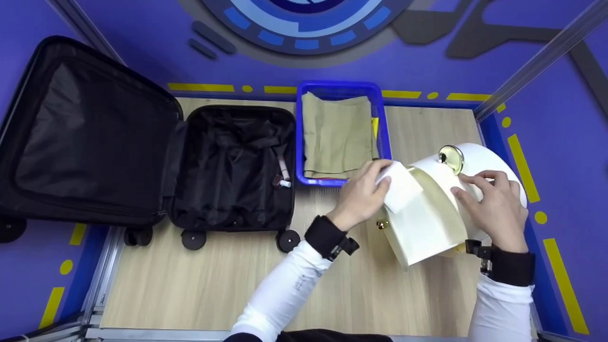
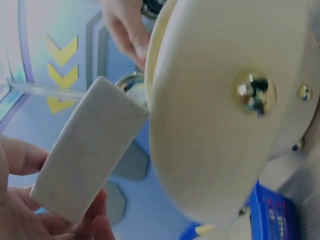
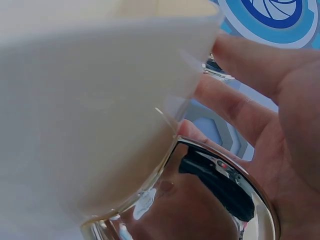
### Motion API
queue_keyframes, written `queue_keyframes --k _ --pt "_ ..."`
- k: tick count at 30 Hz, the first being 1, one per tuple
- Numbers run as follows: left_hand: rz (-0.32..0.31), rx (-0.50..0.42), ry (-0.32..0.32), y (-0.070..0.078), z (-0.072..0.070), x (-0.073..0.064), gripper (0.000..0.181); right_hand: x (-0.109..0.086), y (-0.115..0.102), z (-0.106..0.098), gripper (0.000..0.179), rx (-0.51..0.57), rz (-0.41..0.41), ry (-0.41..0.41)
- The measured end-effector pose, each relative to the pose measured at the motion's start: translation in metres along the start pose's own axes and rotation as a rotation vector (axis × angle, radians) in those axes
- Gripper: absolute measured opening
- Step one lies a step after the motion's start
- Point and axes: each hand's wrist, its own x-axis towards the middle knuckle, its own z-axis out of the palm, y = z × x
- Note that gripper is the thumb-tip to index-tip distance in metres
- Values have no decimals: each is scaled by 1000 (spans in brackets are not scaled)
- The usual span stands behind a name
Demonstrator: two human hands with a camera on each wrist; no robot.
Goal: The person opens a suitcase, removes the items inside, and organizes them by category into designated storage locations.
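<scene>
My left hand (image 1: 358, 194) pinches a small white rectangular box (image 1: 401, 187) between thumb and fingers, beside the opening of a cream-white cosmetic storage case (image 1: 427, 240). The same box (image 2: 92, 150) appears tilted in the left wrist view, with the case's side and its round gold knob (image 2: 255, 92) to its right. On the case's far side, my right hand (image 1: 498, 211) grips the edge of the raised curved lid (image 1: 475, 156), close to a gold ring handle (image 1: 451, 159). The inside of the case is mostly hidden.
An open black suitcase (image 1: 178, 199) lies to the left, with a slim pink tube (image 1: 283, 167) and a small white-capped bottle (image 1: 284, 183) inside. Between suitcase and case, a blue basket (image 1: 300, 137) holds folded khaki cloth (image 1: 337, 135). Blue walls enclose the wooden table (image 1: 190, 289).
</scene>
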Motion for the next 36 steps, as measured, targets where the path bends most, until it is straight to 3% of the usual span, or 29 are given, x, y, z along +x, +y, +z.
queue_keyframes --k 7,15,20,26,32,36 --pt "34 225 -100 14 29 7 41 0 -2 2 53 10 6 -1" --pt "42 441 -186 10 52 9 39 1 -3 2 52 4 8 -3" --pt "42 491 -177 3 59 10 38 0 -3 1 52 6 5 5" --pt "-18 520 -163 -1 65 12 38 0 -2 1 52 14 3 6" --pt "-72 590 -219 0 67 12 46 0 -1 1 51 13 -1 15" --pt "-68 656 -243 1 67 13 44 -1 -1 0 51 10 -1 18"
